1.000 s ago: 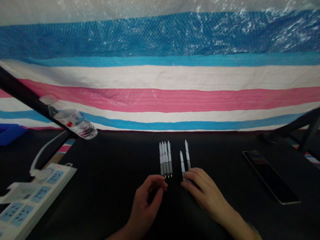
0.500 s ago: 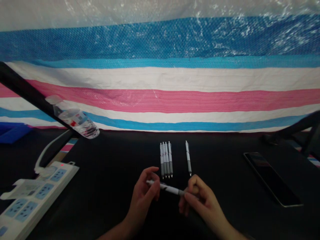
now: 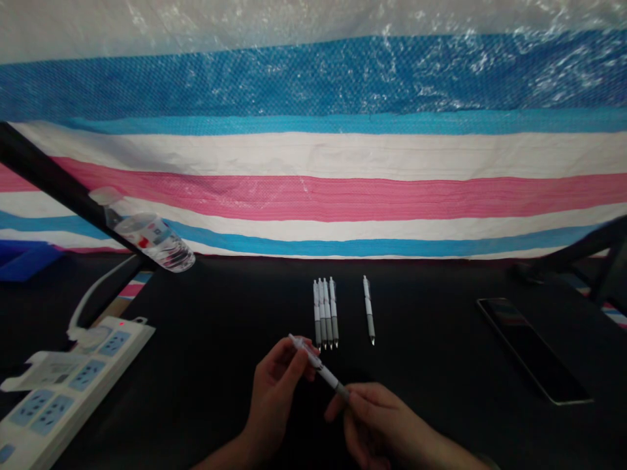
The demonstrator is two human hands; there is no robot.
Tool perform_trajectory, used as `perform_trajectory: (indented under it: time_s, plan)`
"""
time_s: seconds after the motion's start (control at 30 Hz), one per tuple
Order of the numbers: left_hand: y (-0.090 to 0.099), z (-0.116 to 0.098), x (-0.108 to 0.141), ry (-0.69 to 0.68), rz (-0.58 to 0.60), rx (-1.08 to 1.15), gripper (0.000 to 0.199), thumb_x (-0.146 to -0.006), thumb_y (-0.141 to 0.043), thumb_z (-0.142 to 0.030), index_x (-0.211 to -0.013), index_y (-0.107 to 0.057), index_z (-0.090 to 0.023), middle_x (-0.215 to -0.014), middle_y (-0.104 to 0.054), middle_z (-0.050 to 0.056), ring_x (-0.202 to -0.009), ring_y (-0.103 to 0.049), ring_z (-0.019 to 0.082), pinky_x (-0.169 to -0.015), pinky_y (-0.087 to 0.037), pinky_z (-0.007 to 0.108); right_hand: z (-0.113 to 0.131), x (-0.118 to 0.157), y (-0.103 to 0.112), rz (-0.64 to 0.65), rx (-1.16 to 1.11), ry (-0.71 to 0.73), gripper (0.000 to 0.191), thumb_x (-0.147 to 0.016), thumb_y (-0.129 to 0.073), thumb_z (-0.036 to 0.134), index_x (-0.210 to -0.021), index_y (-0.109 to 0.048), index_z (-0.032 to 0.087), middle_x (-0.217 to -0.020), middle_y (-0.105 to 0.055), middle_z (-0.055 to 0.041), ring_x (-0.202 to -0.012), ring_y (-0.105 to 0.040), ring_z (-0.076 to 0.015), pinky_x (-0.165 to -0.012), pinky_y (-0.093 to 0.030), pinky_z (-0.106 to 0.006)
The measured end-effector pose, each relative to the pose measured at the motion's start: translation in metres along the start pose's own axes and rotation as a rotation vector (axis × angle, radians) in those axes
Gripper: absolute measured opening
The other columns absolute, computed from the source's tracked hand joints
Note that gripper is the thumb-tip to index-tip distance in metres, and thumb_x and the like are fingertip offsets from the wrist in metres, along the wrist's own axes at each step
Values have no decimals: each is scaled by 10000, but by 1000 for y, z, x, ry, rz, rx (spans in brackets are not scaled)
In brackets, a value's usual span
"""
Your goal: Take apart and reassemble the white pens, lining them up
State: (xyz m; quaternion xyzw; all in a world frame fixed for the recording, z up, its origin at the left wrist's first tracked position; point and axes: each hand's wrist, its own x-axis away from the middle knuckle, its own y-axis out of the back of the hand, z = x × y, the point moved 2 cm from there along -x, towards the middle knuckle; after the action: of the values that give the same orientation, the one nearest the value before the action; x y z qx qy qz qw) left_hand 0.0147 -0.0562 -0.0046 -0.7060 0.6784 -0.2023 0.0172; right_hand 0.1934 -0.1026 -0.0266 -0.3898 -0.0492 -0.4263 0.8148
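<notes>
A white pen with a grey grip (image 3: pixel 329 376) slants between my hands, its clicker end up and to the left. My left hand (image 3: pixel 278 385) pinches its upper part between thumb and fingers. At the grey tip end, my right hand (image 3: pixel 375 411) has thumb and fingers closed on the pen; the tip is hidden there. Beyond my hands, several matching pens (image 3: pixel 326 313) lie side by side on the black table (image 3: pixel 431 326), tips toward me. One more such pen (image 3: pixel 369 310) lies apart, to their right.
A black phone (image 3: pixel 533 350) lies at the right. On the left are a white power strip (image 3: pixel 83 372) with a plugged-in cable, a clear bottle (image 3: pixel 157 241) and a blue container (image 3: pixel 29 259). A striped sheet (image 3: pixel 313 156) hangs behind.
The held pen has tilted more steeply, its grip end now lower and further left. My right hand has moved down and left; my left hand has shifted slightly left.
</notes>
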Motion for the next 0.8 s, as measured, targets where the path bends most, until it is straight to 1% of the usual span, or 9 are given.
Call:
perform_trajectory:
  time_s: [0.07,0.13,0.3,0.43,0.6,0.8]
  plan:
    - [0,0,1,8,23,15,290,-796,-808,-423,-942,-761,-177,-848,-744,61,-646,-597,139,-618,-504,248,1,0,-2,10,-16,-27,597,-867,-583,689,-979,-664,109,-467,-561,48,-281,-344,-46,-295,-236,-153]
    - [1,0,1,8,37,-5,272,-812,-796,-415,-937,-760,-176,-847,-749,63,-651,-598,142,-616,-500,247,1,0,-3,-5,-6,-41,603,-838,-605,707,-924,-666,114,-448,-541,56,-276,-319,-43,-288,-212,-158]
    - [1,-1,-1,-5,16,-100,269,-831,-771,-430,-899,-750,-171,-814,-752,60,-638,-587,141,-618,-493,247,1,-1,-2,-99,60,-36,610,-803,-614,733,-855,-656,126,-424,-496,76,-289,-289,-41,-294,-195,-156]
    - [1,-2,-2,-15,19,-118,288,-832,-765,-440,-908,-754,-163,-811,-754,72,-650,-596,154,-622,-497,257,2,-2,-1,-160,163,-7,656,-791,-572,781,-851,-646,133,-425,-501,73,-278,-285,-47,-287,-199,-164]
    - [1,-1,-3,-10,35,-87,275,-819,-782,-421,-909,-762,-162,-803,-757,74,-643,-591,149,-620,-495,251,5,0,-3,-235,300,10,759,-736,-514,876,-860,-630,136,-439,-508,64,-291,-326,-55,-297,-211,-166]
    - [0,0,-5,6,19,-93,293,-811,-784,-431,-900,-769,-152,-801,-755,85,-648,-598,159,-612,-496,259,6,1,-8,-323,418,46,799,-746,-430,913,-853,-619,144,-454,-496,58,-313,-333,-59,-315,-222,-176]
